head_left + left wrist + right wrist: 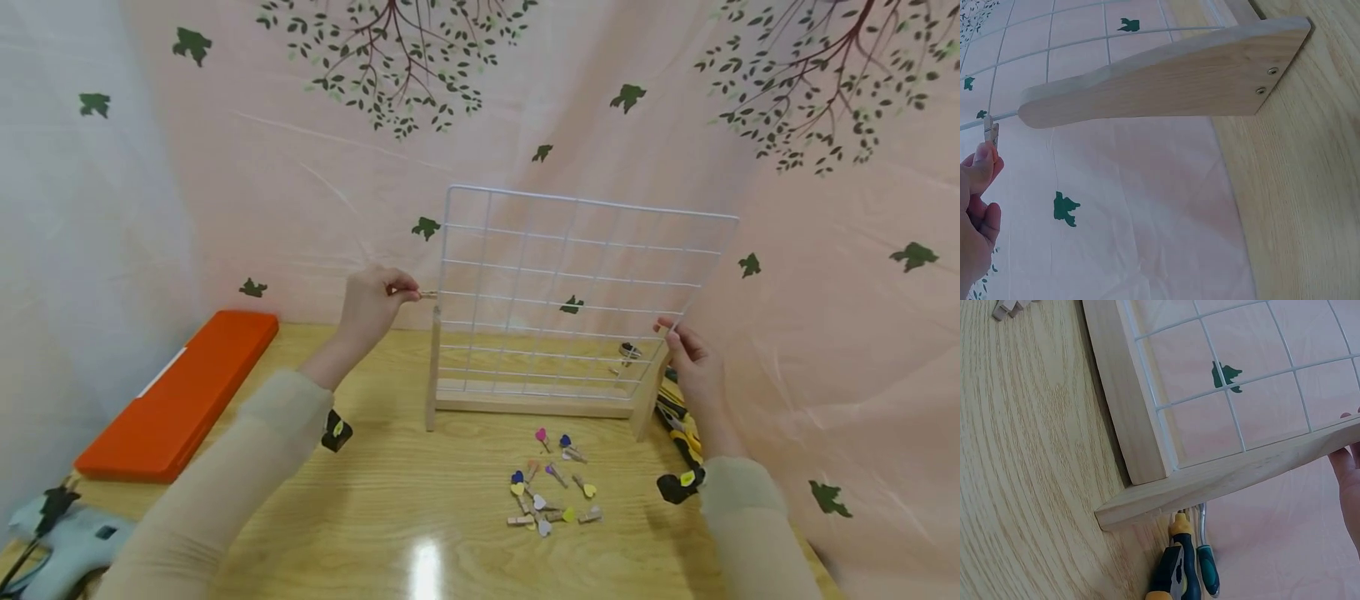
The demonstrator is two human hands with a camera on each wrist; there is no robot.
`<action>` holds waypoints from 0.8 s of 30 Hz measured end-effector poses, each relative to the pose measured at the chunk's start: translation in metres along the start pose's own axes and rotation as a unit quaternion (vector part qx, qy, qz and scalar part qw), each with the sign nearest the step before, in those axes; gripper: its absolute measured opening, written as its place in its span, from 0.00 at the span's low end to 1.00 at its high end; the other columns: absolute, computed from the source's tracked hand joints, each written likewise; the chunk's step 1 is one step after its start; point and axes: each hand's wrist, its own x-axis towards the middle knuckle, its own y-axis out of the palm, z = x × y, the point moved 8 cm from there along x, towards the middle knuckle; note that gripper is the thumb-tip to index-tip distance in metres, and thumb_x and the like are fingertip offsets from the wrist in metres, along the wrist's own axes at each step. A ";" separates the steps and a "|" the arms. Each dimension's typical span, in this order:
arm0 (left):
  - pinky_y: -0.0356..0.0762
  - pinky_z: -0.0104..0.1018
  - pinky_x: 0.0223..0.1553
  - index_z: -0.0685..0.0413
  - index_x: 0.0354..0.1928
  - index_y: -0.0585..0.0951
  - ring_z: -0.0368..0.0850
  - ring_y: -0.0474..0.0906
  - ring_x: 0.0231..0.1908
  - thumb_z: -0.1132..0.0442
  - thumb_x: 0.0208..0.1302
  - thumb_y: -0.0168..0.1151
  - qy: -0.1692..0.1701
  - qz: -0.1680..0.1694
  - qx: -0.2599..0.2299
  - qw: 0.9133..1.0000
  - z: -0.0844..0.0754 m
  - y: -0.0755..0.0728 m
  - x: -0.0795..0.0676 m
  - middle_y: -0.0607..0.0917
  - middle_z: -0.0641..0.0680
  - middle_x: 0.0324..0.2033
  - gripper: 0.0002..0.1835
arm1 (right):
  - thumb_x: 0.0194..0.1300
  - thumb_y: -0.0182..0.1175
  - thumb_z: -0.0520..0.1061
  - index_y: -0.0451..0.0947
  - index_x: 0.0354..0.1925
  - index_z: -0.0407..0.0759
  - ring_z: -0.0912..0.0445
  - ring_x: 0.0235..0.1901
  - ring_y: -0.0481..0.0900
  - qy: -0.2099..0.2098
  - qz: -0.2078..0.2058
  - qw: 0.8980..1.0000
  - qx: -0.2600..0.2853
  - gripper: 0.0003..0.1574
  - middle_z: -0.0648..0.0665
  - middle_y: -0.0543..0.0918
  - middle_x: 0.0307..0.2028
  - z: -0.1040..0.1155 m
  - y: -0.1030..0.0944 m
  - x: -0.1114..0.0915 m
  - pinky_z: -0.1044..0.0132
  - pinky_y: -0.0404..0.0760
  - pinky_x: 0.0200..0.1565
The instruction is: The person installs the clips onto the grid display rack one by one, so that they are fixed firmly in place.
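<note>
A pink cloth printed with trees and green leaves is hanging behind the wooden worktop. A white wire grid is standing on the worktop, leaning back in a wooden stand whose crossbar is running along the bottom between two side pieces. An orange case is lying well to the left, near the cloth, and a pale glue gun is resting at the lower left corner.

The left hand is pinching a small peg between thumb and fingertips at the grid's left edge. The right hand is gripping the grid's right edge, just above the stand's side piece, its fingertips showing through the wires.

Yellow-and-black pliers are lying just beyond the stand's right side, a green-handled tool beside them. Loose pegs bearing coloured hearts are lying scattered in front of the stand. The held peg is pointing at the grid, its tip meeting the wire just above the left side piece.
</note>
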 end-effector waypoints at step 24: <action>0.58 0.29 0.19 0.53 0.42 0.81 0.40 0.60 0.18 0.60 0.48 0.67 -0.018 0.047 -0.057 0.997 -0.018 0.006 -0.019 0.83 0.48 0.28 0.16 | 0.65 0.49 0.41 0.66 0.55 0.29 0.62 0.44 0.76 0.002 -0.004 1.000 0.018 0.23 0.39 0.76 0.51 0.000 0.002 -0.001 0.74 0.78 0.39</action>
